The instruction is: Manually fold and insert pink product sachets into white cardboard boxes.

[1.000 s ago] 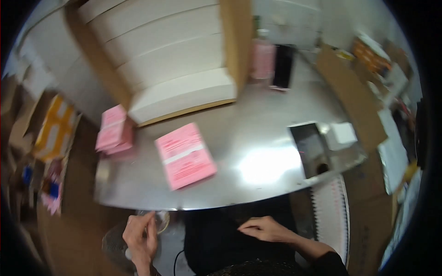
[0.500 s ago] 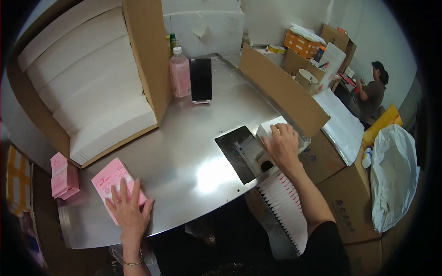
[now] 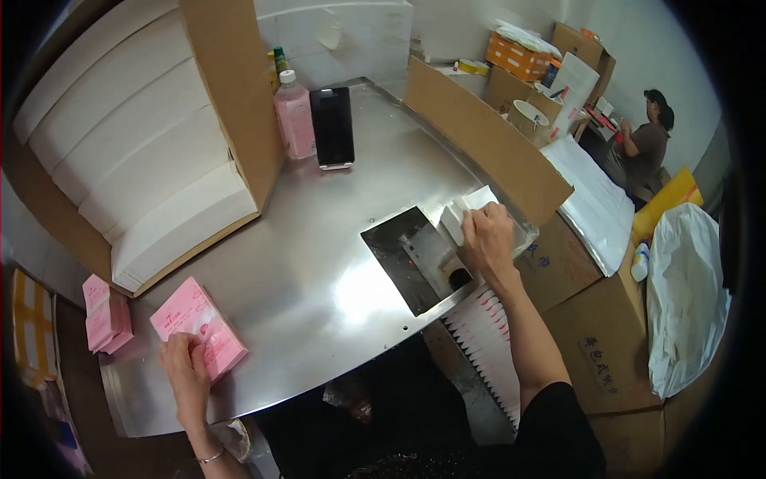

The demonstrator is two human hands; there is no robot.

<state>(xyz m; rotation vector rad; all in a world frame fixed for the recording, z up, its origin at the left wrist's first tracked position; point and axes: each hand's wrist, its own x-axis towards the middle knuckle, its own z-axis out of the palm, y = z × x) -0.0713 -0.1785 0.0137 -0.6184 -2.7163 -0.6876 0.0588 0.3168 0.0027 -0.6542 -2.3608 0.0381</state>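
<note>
A stack of flat pink printed packets (image 3: 209, 323) lies on the left of the metal table (image 3: 311, 263). My left hand (image 3: 187, 375) is at its near left edge, fingers curled and pinching the edge of the top packet. At the right, next to the table's rectangular opening (image 3: 391, 255), my right hand (image 3: 490, 239) grips a small stack of white folded paper (image 3: 453, 219), its fingertips bent over the top. Below the right forearm, a row of pink-and-white packets (image 3: 487, 343) stands in a metal chute; the forearm hides part of it.
An open carton (image 3: 231, 104) of white paper stacks stands at the back left. A smaller pink stack (image 3: 108, 315) sits at the left edge. Behind are a phone on a stand (image 3: 332, 128) and a pink-filled bottle (image 3: 294, 116). Cartons (image 3: 598, 343) flank the right; a person (image 3: 646, 148) sits beyond.
My left hand has gone from lying spread on the pink stack to curled at its left edge. My right hand has closed more tightly on the white paper, which now looks tilted.
</note>
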